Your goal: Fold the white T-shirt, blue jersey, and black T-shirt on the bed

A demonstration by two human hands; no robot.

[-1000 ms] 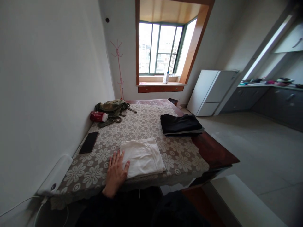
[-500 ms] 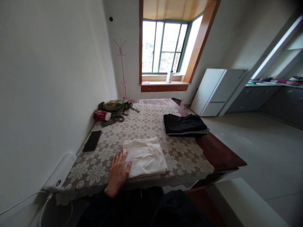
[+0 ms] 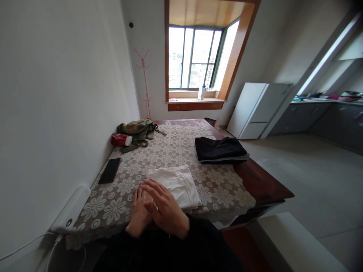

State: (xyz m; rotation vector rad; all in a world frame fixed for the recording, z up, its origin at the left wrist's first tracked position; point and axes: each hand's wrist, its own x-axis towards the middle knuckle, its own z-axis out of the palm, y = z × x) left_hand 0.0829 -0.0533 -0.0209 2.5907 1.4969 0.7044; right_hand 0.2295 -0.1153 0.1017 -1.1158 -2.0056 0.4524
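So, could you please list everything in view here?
cloth: 1, white, near table edge
pile: 1, mostly black, table right
phone: 1, black, table left
bag: 1, green, table far left
packet: 1, red and white, by bag
tablecloth: 1, brown and white, on table
table: 1, dark red, centre
device: 1, white, beside left wall
rack: 1, pink, far wall corner
window: 1, green frame, far wall
container: 1, white and blue, windowsill
fridge: 1, white, right of window
cabinets: several, grey, far right
low furniture: 1, pale top, lower right
sleeves: 2, black, at the wrists
left hand: 1, bare, at cloth's left edge
right hand: 1, bare, over left hand
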